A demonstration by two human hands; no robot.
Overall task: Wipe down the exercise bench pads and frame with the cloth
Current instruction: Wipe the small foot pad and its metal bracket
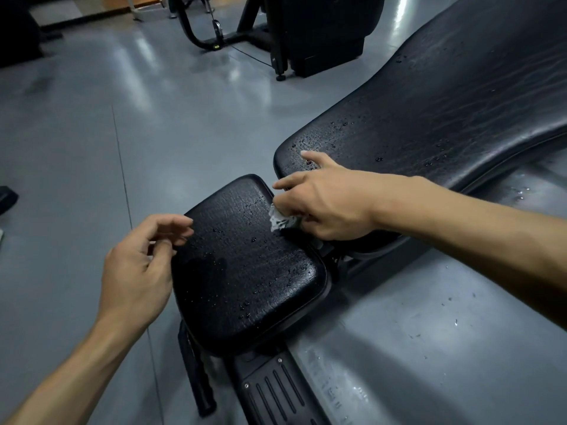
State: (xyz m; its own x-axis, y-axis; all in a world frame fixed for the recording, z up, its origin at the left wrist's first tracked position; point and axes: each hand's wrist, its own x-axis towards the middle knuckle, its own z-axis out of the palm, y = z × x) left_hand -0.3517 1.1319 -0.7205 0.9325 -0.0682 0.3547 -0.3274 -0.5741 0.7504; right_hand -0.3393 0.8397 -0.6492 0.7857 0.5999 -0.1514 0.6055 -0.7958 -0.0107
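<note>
A black seat pad [245, 265] dotted with water drops sits in the middle of the view. Behind it the long black back pad [445, 102] rises to the upper right, also wet. My right hand [322, 200] holds a small bunched white cloth [280, 220] against the far right corner of the seat pad, at the gap between the two pads. My left hand [138, 271] hovers at the seat pad's left edge, fingers loosely curled, holding nothing. The black frame [270, 391] with a ribbed foot plate shows below the seat.
Grey glossy floor [138, 124] surrounds the bench, with water drops on it at the right. Another black gym machine [306, 35] stands at the top centre. A black handle bar [196, 378] hangs below the seat on the left.
</note>
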